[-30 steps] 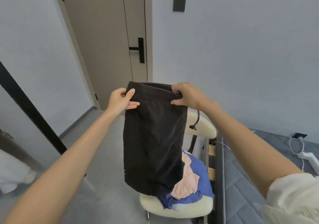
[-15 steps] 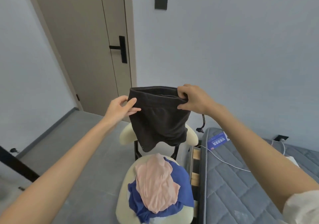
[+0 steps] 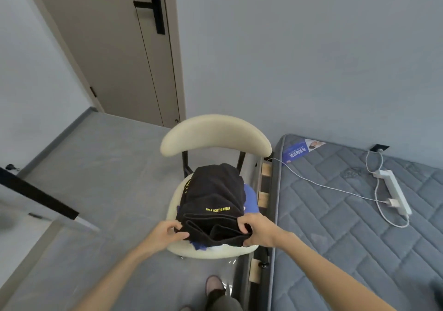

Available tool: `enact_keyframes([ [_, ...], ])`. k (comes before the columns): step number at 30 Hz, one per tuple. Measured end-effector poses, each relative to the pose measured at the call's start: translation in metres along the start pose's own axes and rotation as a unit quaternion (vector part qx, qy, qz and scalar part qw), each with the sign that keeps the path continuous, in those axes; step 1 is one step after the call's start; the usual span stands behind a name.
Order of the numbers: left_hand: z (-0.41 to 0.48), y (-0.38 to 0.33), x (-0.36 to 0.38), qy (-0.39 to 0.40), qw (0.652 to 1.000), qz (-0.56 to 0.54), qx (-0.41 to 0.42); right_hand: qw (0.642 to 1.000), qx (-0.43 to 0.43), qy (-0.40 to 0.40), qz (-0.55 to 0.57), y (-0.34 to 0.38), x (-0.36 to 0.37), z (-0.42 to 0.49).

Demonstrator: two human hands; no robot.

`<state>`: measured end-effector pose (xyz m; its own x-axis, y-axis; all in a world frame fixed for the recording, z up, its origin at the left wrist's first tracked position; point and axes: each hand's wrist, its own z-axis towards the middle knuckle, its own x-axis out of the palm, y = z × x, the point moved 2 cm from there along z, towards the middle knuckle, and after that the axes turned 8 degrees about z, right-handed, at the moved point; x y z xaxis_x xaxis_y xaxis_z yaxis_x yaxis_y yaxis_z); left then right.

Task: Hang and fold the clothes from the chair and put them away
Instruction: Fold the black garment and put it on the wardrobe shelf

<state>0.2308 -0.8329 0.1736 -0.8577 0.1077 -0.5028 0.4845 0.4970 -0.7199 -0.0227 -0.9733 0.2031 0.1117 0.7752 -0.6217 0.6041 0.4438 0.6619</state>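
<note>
Floor [image 3: 100, 191] open left of chair [image 3: 215, 132]; grips [image 3: 165, 235] [image 3: 261, 231] pinch garment's [image 3: 213, 191] edge.

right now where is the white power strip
In the head view, the white power strip lies far right on the grey quilted mattress, below the black wall socket, well right of the cream chair.
</note>
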Motion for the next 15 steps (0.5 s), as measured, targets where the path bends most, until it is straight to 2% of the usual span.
enact_keyframes([
  [5,-0.011,0.029,0.022,0.058,0.998,0.027,-0.014,0.999,0.034,0.039,0.008,-0.005,0.036,-0.009],
  [11,-0.011,0.041,0.023,0.134,0.987,0.076,-0.038,0.986,0.064,0.144,0.057,-0.008,0.047,-0.001],
  [15,0.009,0.045,0.027,0.082,0.992,0.079,-0.049,0.986,0.071,0.125,0.080,-0.021,0.039,0.018],
])
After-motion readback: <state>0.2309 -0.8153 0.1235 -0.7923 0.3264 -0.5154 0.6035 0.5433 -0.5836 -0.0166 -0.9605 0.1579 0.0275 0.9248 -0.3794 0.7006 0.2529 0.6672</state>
